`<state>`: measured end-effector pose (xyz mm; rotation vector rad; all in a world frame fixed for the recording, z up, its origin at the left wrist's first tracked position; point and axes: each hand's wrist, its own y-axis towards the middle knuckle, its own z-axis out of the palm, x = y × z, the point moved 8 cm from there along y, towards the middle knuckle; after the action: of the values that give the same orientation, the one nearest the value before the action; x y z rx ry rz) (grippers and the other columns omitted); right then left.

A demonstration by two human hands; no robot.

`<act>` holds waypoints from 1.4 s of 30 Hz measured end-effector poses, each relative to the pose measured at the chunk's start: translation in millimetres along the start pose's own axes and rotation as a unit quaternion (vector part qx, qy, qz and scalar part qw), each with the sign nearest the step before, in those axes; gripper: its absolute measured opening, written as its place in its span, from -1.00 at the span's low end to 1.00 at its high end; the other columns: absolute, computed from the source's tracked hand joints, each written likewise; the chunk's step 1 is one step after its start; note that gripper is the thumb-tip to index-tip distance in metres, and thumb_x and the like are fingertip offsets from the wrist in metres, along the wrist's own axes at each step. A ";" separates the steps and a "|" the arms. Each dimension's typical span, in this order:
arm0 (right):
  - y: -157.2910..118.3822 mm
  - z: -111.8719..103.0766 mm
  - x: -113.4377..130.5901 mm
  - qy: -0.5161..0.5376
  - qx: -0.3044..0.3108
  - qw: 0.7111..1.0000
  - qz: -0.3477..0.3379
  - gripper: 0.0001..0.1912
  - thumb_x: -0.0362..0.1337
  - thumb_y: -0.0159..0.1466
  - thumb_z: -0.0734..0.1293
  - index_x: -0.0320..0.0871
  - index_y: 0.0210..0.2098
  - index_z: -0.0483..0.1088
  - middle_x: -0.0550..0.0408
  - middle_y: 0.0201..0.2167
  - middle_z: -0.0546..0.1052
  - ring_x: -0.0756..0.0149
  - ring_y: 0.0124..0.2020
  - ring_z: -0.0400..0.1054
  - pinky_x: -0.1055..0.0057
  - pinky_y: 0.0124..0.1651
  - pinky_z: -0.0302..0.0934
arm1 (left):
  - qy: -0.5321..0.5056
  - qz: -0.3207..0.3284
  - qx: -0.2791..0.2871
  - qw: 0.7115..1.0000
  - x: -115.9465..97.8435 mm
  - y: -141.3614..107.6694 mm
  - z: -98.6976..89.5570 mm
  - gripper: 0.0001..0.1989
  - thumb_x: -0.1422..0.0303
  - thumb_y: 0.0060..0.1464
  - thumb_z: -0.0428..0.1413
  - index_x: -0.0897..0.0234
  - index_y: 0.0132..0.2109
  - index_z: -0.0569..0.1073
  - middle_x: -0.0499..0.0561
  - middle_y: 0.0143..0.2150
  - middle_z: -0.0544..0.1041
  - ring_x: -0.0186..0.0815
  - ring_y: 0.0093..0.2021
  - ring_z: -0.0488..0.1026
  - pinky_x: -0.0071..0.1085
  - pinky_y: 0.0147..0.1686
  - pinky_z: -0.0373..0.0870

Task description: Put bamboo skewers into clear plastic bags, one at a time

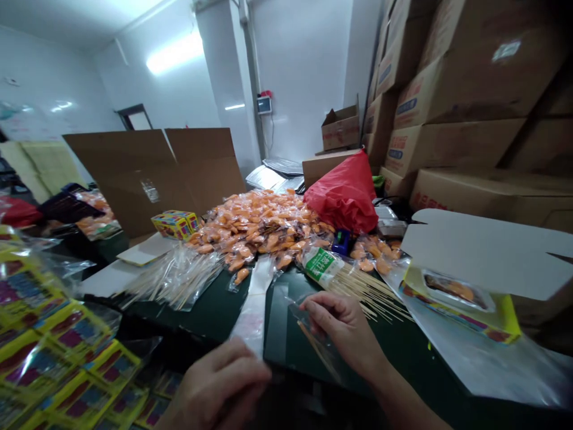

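Note:
My right hand (347, 325) pinches the top of a small clear plastic bag above the dark green tabletop (290, 280). Inside the bag, thin wooden sticks (313, 340) show, slightly blurred. At the lower centre, my left hand (219, 382) has its fingers curled together; whatever they may hold is hidden. Just beyond it lies a long white stack of flat plastic sleeves (253, 310). Behind the right hand, an opened pack of bamboo sticks with a green label (322, 266) spreads its sticks to the right.
Wrapped orange pieces (264, 224) form a heap at the back, near a red bag (344, 194). Bagged sticks (179, 278) lie left. An open yellow box (461, 298) holds a clear tray at right. Yellow packages (67, 346) crowd the lower left. Cartons (470, 143) rise behind.

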<state>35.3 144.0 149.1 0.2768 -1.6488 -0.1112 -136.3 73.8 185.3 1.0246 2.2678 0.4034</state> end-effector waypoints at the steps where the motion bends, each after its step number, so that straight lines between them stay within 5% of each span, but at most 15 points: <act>1: -1.1 2.4 2.1 -0.009 -0.001 1.000 -0.007 -0.71 -0.13 0.24 0.26 -0.22 -0.42 0.45 0.20 -0.67 0.34 0.49 -0.64 0.17 0.57 -0.57 0.07 | 0.017 0.022 -0.030 0.999 -10.6 15.7 -2.4 -0.85 0.52 0.13 0.03 0.19 -0.21 0.42 -0.09 -0.39 0.44 -0.46 -0.41 0.37 -0.62 -0.41 0.29; 5: -8.0 8.1 10.5 -0.039 0.019 0.998 -0.044 -0.74 -0.17 0.27 0.23 -0.18 -0.36 0.47 0.19 -0.61 0.36 0.48 -0.61 0.17 0.59 -0.58 0.06 | 0.097 0.087 -0.107 0.986 -24.5 71.6 -4.6 -0.90 0.49 0.15 0.05 0.25 -0.21 0.43 -0.04 -0.39 0.44 -0.35 -0.35 0.34 -0.46 -0.31 0.31; 15: -19.4 11.7 29.4 -0.161 0.095 0.968 -0.169 -0.68 -0.31 0.35 0.10 -0.19 -0.49 0.31 0.22 -0.59 0.30 0.49 -0.54 0.15 0.54 -0.43 0.03 | 0.100 0.106 -0.001 0.989 -22.3 93.4 27.4 -0.85 0.54 0.09 0.02 0.29 -0.39 0.43 -0.04 -0.48 0.42 -0.34 -0.41 0.34 -0.46 -0.39 0.28; 18: -20.8 8.0 23.4 -0.157 0.078 0.972 -0.156 -0.71 -0.26 0.36 0.11 -0.19 -0.34 0.40 0.18 -0.53 0.37 0.47 -0.51 0.22 0.53 -0.42 0.07 | 0.148 0.069 -0.082 0.983 -0.6 96.4 1.9 -0.83 0.53 0.04 -0.01 0.28 -0.45 0.41 -0.03 -0.50 0.41 -0.31 -0.41 0.35 -0.43 -0.36 0.29; 21: -18.5 -6.3 8.4 -0.113 0.011 0.988 -0.103 -0.72 -0.19 0.33 0.15 -0.18 -0.24 0.44 0.17 -0.55 0.40 0.46 -0.56 0.25 0.55 -0.49 0.10 | 0.168 -0.078 -0.199 0.962 50.7 74.0 -44.7 -0.86 0.40 0.03 0.01 0.26 -0.37 0.47 0.03 -0.40 0.49 -0.25 -0.35 0.40 -0.38 -0.32 0.31; 22: -17.2 -11.4 2.8 -0.085 -0.011 0.993 -0.082 -0.73 -0.17 0.31 0.18 -0.18 -0.24 0.45 0.18 -0.57 0.40 0.46 -0.59 0.25 0.56 -0.52 0.11 | 0.137 -0.134 -0.186 0.964 69.3 61.2 -50.0 -0.84 0.35 0.01 0.03 0.24 -0.33 0.50 0.03 -0.36 0.52 -0.23 -0.34 0.42 -0.38 -0.33 0.33; 25: -11.7 -20.2 -9.4 0.002 -0.047 0.998 -0.037 -0.74 -0.13 0.24 0.27 -0.19 -0.27 0.44 0.18 -0.59 0.42 0.45 -0.61 0.29 0.55 -0.54 0.17 | -0.060 -0.208 0.040 0.975 91.9 18.4 -7.9 -0.87 0.29 -0.12 0.11 0.19 -0.46 0.52 -0.03 -0.53 0.48 -0.24 -0.48 0.41 -0.42 -0.48 0.31; 28: -7.1 -19.5 -7.3 0.023 -0.043 0.998 -0.043 -0.78 -0.14 0.21 0.30 -0.19 -0.34 0.45 0.17 -0.59 0.45 0.44 -0.59 0.31 0.55 -0.52 0.20 | -0.124 -0.203 0.107 0.965 72.4 -10.3 30.3 -0.90 0.27 -0.14 0.15 0.15 -0.47 0.53 -0.04 -0.48 0.50 -0.22 -0.40 0.43 -0.41 -0.42 0.34; 31: -6.7 -17.3 2.1 -0.015 -0.030 0.997 -0.070 -0.80 -0.19 0.23 0.29 -0.18 -0.41 0.44 0.17 -0.59 0.45 0.45 -0.58 0.31 0.56 -0.50 0.20 | -0.201 -0.205 0.084 0.954 59.0 4.3 51.5 -0.84 0.29 -0.07 0.13 0.15 -0.30 0.56 0.01 -0.25 0.52 -0.25 -0.28 0.43 -0.41 -0.30 0.35; 34: -8.4 -14.3 8.4 -0.056 -0.001 0.995 -0.081 -0.81 -0.23 0.24 0.28 -0.18 -0.43 0.43 0.18 -0.59 0.45 0.47 -0.58 0.30 0.57 -0.49 0.18 | -0.381 -0.237 0.018 0.893 62.3 42.0 62.3 -0.58 0.29 -0.14 0.23 0.21 -0.05 0.47 0.06 -0.15 0.47 -0.34 -0.35 0.39 -0.49 -0.40 0.31; 38: -7.9 -17.2 7.7 -0.070 0.013 0.994 -0.086 -0.84 -0.27 0.23 0.29 -0.19 -0.44 0.43 0.19 -0.60 0.42 0.48 -0.59 0.27 0.57 -0.50 0.15 | -0.514 -0.237 -0.017 0.825 59.5 79.2 86.6 -0.74 0.29 -0.16 0.28 0.31 -0.30 0.47 -0.08 -0.51 0.43 -0.46 -0.54 0.31 -0.57 -0.54 0.22; 42: -3.9 -25.6 -6.8 0.056 0.014 0.995 -0.078 -0.87 -0.25 0.23 0.28 -0.17 -0.32 0.43 0.18 -0.54 0.44 0.44 -0.54 0.30 0.53 -0.45 0.21 | -0.583 -0.245 -0.053 0.773 61.0 81.6 107.7 -0.82 0.31 -0.10 0.23 0.29 -0.41 0.39 -0.18 -0.67 0.28 -0.53 -0.68 0.15 -0.61 -0.67 0.06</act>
<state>61.6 144.3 144.1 0.4274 -1.5163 -0.1873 -52.1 175.9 118.6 0.3470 1.2277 -0.2952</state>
